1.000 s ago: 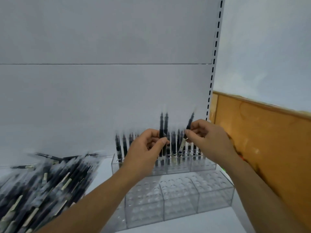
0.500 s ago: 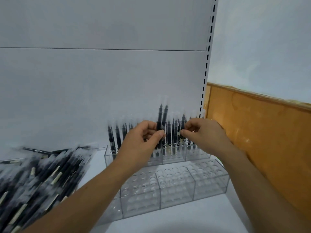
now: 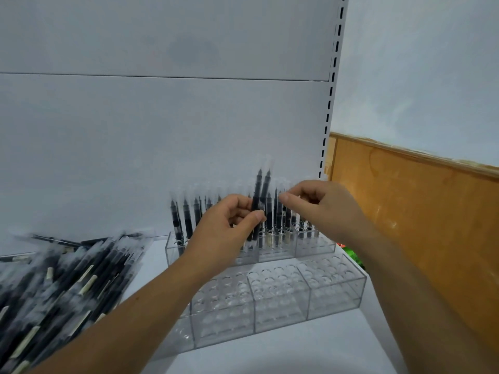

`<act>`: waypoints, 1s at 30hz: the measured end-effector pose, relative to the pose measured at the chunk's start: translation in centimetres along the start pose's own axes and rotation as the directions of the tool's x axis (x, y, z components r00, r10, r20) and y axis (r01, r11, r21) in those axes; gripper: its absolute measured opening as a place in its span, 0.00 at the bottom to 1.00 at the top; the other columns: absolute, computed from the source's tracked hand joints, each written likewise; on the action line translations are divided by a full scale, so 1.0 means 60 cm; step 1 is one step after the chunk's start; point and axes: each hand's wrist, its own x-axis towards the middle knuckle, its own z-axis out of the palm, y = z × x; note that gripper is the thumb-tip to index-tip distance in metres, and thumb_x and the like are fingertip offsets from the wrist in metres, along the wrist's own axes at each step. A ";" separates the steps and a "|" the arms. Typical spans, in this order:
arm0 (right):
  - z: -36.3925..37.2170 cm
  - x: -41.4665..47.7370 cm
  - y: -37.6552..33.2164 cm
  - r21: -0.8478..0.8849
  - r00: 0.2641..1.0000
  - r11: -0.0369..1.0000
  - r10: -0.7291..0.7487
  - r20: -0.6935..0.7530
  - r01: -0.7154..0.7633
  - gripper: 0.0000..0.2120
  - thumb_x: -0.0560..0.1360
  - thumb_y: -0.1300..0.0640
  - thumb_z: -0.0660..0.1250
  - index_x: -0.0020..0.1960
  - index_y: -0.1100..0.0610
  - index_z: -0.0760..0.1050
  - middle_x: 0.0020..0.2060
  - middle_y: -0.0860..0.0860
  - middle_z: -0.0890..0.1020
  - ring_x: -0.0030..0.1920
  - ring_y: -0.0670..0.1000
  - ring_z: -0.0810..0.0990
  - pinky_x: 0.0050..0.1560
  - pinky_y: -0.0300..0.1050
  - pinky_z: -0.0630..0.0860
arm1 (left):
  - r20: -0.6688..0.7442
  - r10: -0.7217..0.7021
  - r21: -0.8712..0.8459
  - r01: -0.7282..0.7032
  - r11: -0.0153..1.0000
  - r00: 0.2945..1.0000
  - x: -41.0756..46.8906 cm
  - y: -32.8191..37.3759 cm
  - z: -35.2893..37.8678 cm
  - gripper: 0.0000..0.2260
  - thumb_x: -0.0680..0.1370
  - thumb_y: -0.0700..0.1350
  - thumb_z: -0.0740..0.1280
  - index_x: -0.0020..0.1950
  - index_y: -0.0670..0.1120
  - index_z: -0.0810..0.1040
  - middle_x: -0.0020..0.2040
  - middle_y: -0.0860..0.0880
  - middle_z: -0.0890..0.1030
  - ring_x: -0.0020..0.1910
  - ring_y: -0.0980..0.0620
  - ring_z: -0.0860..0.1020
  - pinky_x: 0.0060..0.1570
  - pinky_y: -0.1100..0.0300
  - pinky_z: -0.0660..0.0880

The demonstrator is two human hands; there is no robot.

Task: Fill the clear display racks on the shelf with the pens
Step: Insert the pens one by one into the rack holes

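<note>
At frame centre, the left hand (image 3: 226, 225) gripped two black clear-capped pens (image 3: 260, 193) at the clear plastic rack (image 3: 332, 290); the right hand (image 3: 324, 209) pinched its fingertips together, contents unclear.

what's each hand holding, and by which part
Left hand grips two black pens mid-barrel, thumb against fingers. Right hand pinches at the racked pens' tops; whether it holds one cannot be told.
</note>
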 end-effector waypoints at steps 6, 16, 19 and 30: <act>0.020 -0.007 -0.025 0.256 0.998 0.966 -0.056 0.024 0.048 0.05 0.74 0.49 0.72 0.44 0.51 0.82 0.27 0.51 0.72 0.28 0.46 0.69 0.29 0.34 0.67 | 0.047 0.011 0.044 -0.013 0.999 0.999 0.000 -0.004 0.002 0.03 0.76 0.50 0.70 0.49 0.53 0.79 0.45 0.50 0.83 0.46 0.51 0.82 0.48 0.59 0.80; -0.021 0.008 0.007 0.282 0.922 0.957 0.050 -0.384 0.066 0.06 0.76 0.51 0.71 0.43 0.52 0.81 0.25 0.45 0.72 0.27 0.43 0.68 0.33 0.31 0.69 | -0.038 -0.022 -0.031 0.021 0.999 0.999 0.001 -0.006 -0.003 0.04 0.76 0.49 0.70 0.51 0.53 0.80 0.47 0.52 0.84 0.48 0.55 0.82 0.49 0.64 0.79; -0.022 0.011 0.024 0.088 0.918 0.996 0.007 -0.398 0.031 0.07 0.76 0.50 0.70 0.41 0.51 0.80 0.21 0.41 0.71 0.24 0.42 0.68 0.35 0.28 0.66 | -0.005 -0.016 0.009 0.016 1.000 1.000 0.001 -0.004 0.000 0.06 0.76 0.50 0.70 0.52 0.54 0.80 0.48 0.53 0.84 0.49 0.55 0.81 0.51 0.62 0.79; -0.007 0.016 0.043 -0.052 0.940 0.997 0.029 -0.341 -0.049 0.08 0.76 0.48 0.70 0.44 0.51 0.81 0.21 0.41 0.73 0.25 0.40 0.70 0.34 0.35 0.61 | 0.014 0.000 0.024 0.000 1.000 1.000 0.001 -0.005 0.000 0.04 0.76 0.50 0.69 0.51 0.54 0.80 0.48 0.52 0.84 0.48 0.56 0.81 0.44 0.70 0.77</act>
